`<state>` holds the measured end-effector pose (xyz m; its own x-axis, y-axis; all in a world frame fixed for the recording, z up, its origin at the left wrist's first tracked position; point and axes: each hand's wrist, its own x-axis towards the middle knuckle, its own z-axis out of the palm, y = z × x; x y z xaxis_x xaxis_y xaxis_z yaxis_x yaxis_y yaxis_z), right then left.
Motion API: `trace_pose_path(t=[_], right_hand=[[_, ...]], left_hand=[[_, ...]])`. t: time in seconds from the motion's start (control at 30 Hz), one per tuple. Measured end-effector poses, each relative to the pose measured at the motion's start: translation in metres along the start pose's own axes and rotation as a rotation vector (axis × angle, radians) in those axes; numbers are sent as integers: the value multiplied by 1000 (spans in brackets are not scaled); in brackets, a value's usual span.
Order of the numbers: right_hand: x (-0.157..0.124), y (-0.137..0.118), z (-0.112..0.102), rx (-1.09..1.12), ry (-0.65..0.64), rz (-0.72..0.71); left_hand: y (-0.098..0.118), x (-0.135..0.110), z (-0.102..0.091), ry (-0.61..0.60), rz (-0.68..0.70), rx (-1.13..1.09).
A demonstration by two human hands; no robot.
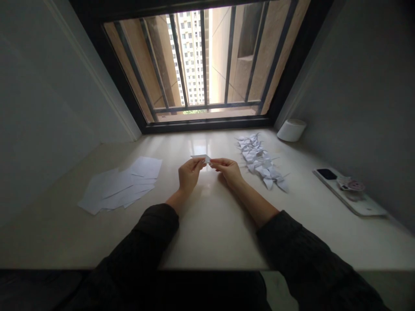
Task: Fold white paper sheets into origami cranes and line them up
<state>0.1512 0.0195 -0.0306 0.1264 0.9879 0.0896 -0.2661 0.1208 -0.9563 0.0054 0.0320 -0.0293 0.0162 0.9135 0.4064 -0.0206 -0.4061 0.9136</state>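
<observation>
Between my two hands, above the middle of the pale counter [214, 233], is a small piece of folded white paper [201, 156]. My left hand [190, 172] pinches it from the left, thumb and fingers pressed together. From the other side my right hand [228, 170] pinches its right end with the fingertips. Part of the paper is hidden behind the fingers. To the right of my right hand lies a row of several folded paper cranes [259, 162], with pointed tips sticking out. Flat white paper sheets [123, 183] lie overlapping to the left.
A phone [350, 192] in a light case, with a round grip on its back, lies at the right. By the right wall is a white cylindrical object [292, 130]. A dark-framed barred window [207, 126] stands behind the counter, with walls on both sides.
</observation>
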Motion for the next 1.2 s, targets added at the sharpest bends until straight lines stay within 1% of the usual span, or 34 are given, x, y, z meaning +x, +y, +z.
trace_pose_path(t=[0.2, 0.57, 0.73, 0.8, 0.9, 1.03, 1.2], right_hand=[[1, 0, 0, 14, 6, 20], [3, 1, -1, -13, -6, 42], [-2, -2, 2, -29, -5, -2], [-4, -3, 5, 10, -6, -35], [-6, -2, 10, 105, -21, -70], [-8, 0, 15, 155, 14, -73], [-8, 0, 15, 80, 77, -19]], left_hand=[[3, -2, 1, 8, 9, -9], [7, -2, 1, 38, -19, -32], [10, -2, 2, 63, -27, -63], [11, -3, 3, 76, -23, -75], [14, -5, 4, 62, -5, -77], [15, -7, 6, 47, 8, -76], [14, -5, 4, 56, -32, -101]])
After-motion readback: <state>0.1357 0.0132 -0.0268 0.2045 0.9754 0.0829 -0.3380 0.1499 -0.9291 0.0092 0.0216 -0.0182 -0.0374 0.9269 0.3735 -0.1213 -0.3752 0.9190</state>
